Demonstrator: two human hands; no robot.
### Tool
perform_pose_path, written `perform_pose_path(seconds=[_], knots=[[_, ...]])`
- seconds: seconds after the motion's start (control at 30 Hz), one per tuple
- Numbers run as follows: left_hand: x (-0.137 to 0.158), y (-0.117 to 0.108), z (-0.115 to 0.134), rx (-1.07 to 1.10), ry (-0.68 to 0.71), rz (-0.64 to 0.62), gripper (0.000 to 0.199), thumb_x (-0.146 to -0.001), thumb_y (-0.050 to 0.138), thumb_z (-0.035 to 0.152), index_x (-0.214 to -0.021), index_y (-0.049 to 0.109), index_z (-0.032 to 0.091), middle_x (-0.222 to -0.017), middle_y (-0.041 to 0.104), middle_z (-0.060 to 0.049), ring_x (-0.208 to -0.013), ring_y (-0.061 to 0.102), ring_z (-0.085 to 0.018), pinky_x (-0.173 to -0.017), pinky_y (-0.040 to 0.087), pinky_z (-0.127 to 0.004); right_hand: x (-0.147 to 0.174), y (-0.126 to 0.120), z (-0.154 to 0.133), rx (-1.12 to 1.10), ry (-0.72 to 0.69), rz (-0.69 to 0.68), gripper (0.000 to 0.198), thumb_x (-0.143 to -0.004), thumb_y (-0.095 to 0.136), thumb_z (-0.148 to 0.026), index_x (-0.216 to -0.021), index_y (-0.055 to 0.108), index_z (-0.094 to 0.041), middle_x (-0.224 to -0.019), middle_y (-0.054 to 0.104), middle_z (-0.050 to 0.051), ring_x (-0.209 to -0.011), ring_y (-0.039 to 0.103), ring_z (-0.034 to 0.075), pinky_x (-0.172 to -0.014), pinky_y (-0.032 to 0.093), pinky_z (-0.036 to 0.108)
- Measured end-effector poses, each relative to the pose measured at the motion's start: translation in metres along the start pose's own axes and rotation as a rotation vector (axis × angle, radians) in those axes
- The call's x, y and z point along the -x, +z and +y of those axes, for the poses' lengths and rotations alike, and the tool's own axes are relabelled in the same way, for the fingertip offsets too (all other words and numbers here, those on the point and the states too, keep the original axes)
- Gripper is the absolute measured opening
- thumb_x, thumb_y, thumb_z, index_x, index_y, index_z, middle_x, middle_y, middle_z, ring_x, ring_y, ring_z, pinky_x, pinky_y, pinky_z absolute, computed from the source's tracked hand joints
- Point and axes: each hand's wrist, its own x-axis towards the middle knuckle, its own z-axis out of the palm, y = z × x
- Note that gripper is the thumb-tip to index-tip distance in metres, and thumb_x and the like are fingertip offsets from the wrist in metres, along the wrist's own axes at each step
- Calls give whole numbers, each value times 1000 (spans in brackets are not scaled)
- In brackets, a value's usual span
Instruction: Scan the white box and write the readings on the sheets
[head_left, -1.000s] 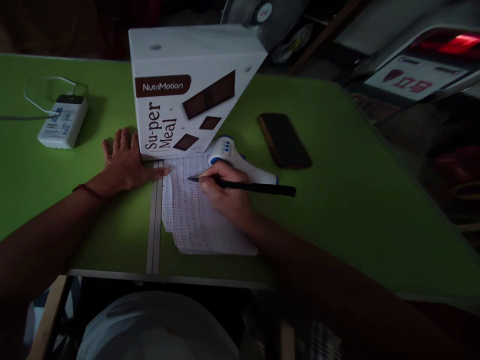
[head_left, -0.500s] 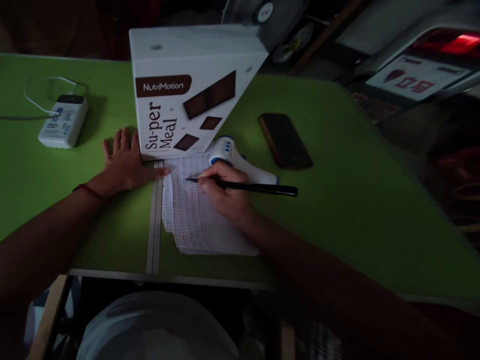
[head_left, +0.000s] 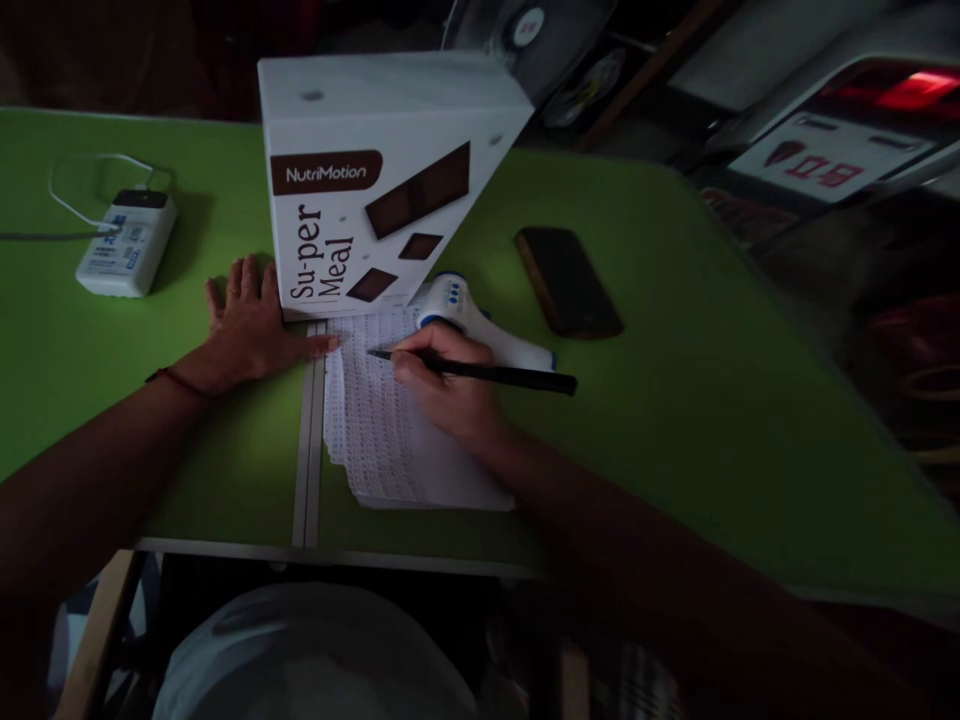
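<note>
A black pen [head_left: 510,375] is pinched in my right hand [head_left: 454,390], its tip at the handwritten rows on a stack of paper sheets [head_left: 390,440]. Flat on the table, fingers spread, lies my left hand [head_left: 251,325]; its thumb touches the left edge of the sheets. Behind the paper stands a white NutriMotion box [head_left: 322,240], close to the left fingertips. A white and blue handheld device, like an infrared thermometer [head_left: 480,325], lies just beyond my right hand and is partly hidden by it.
A dark phone [head_left: 570,280] lies on the green table [head_left: 675,430], right of the box. On the left sits a white adapter-like block [head_left: 127,245] with cables. Past the far edge are a fan [head_left: 525,35] and a machine with a red light [head_left: 877,120].
My right hand and the pen have shifted very slightly to the left, and the pen's rear end has swung a little. The left hand stays in place.
</note>
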Motion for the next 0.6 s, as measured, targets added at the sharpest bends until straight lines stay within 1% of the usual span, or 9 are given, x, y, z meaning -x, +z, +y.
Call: perform_pose_path(seconds=[0.17,0.27,0.4,0.5,0.6], knots=[[0,1,0,-2,-2,6,139,-66,53,101,-168,14,15,-174,10,-25,-160,6,-49,-127,4,-67,0,1,0,-18,-5,-21,7,-75,61,-25,-69,58,-24,-58,58,-4,-51,52,13,-53,47,28],[0,1,-1,0,1,9,138,-67,54,101,-168,14,15,-174,12,-24,-160,5,-50,-127,4,-67,0,1,-1,4,-2,-29,9,-76,62,-23,-69,57,-25,-57,57,-4,-51,52,13,-52,47,28],[0,1,-1,7,0,10,139,-66,52,102,-168,15,14,-174,11,-24,-160,5,-49,-127,2,-66,1,0,-1,31,4,-39,11,-76,62,-21,-69,55,-26,-58,58,-4,-52,52,14,-52,47,28],[0,2,-2,22,10,15,141,-64,50,104,-168,15,15,-174,11,-23,-160,5,-49,-127,2,-67,0,0,-2,24,-5,-41,8,-74,60,-23,-68,56,-25,-57,58,-4,-51,50,14,-50,45,28],[-1,2,-3,23,13,19,141,-63,49,105,-168,15,16,-174,11,-22,-160,6,-48,-127,2,-67,-1,0,-1,14,-7,-10,9,-74,59,-25,-66,56,-24,-58,59,-3,-52,51,13,-52,45,28]])
